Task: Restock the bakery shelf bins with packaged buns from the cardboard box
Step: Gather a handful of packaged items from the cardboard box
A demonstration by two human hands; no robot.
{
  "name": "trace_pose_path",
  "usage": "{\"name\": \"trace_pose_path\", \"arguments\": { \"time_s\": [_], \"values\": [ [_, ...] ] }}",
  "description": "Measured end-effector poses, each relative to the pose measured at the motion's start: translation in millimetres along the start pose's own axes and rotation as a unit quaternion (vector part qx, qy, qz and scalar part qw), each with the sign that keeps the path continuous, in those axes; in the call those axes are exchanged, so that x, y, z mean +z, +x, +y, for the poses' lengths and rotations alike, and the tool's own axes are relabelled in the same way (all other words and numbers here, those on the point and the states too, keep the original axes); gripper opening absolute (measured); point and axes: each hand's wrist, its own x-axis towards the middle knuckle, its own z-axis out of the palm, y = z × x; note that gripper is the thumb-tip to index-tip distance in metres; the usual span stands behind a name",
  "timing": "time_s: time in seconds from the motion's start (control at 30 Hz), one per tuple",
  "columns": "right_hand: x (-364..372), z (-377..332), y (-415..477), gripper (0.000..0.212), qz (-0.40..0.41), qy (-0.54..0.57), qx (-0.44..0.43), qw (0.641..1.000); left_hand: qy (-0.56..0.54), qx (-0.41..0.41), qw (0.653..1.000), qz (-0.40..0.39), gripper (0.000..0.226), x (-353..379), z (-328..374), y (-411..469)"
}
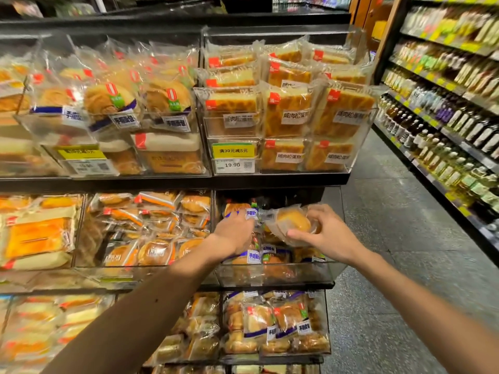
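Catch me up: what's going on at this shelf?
A person is restocking a bakery shelf. Their right hand holds a packaged bun in clear wrap above the clear bin at the right end of the middle shelf. Their left hand reaches into the same bin and rests on a blue-labelled bun pack; whether it grips the pack is unclear. The bin already holds several packs. The cardboard box is out of view.

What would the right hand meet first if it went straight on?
Its packaged bun would likely meet the bun packs in the clear bin beside the left hand; depth unclear.
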Motion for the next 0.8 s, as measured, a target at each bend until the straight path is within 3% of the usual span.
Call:
{"name": "trace_pose_path", "arguments": {
  "time_s": [0.07,0.1,0.17,0.2,0.23,0.27,0.37,0.5,0.57,0.67,0.8],
  "values": [
    [4,0,-3,0.061,0.021,-0.062,-0.047,0.997,-0.221,-0.067,0.969,0.088,0.031,-12,7,-10],
    [7,-2,-5,0.066,0.032,-0.097,-0.072,0.992,-0.366,-0.109,0.921,0.077,0.041,-19,10,-17],
    [13,-5,-9,0.076,0.048,-0.140,-0.106,0.983,-0.625,-0.157,0.763,-0.056,0.065,-31,15,-30],
    [16,-7,-10,0.080,0.053,-0.151,-0.120,0.980,-0.687,-0.162,0.699,-0.114,0.073,-34,16,-36],
    [19,-9,-11,0.081,0.058,-0.157,-0.136,0.977,-0.717,-0.161,0.663,-0.141,0.073,-35,16,-40],
    [23,-9,-11,0.081,0.064,-0.157,-0.153,0.974,-0.728,-0.156,0.652,-0.142,0.068,-33,16,-42],
    [28,-10,-7,0.083,0.042,-0.131,-0.181,0.974,-0.722,-0.136,0.673,-0.087,0.058,-25,15,-47],
    [27,-7,-3,0.089,-0.009,-0.045,-0.208,0.977,-0.724,-0.157,0.670,-0.044,0.038,-16,9,-54],
    [23,-4,-4,0.091,-0.005,0.018,-0.188,0.982,-0.720,-0.156,0.675,-0.038,0.044,-14,3,-60],
    [16,1,-6,0.076,0.021,0.114,-0.126,0.985,-0.711,-0.142,0.688,-0.027,0.050,-11,-6,-67],
    [10,6,-11,0.070,0.023,0.207,-0.054,0.977,-0.722,-0.137,0.678,-0.001,0.045,-15,-10,-72]
  ]
}}
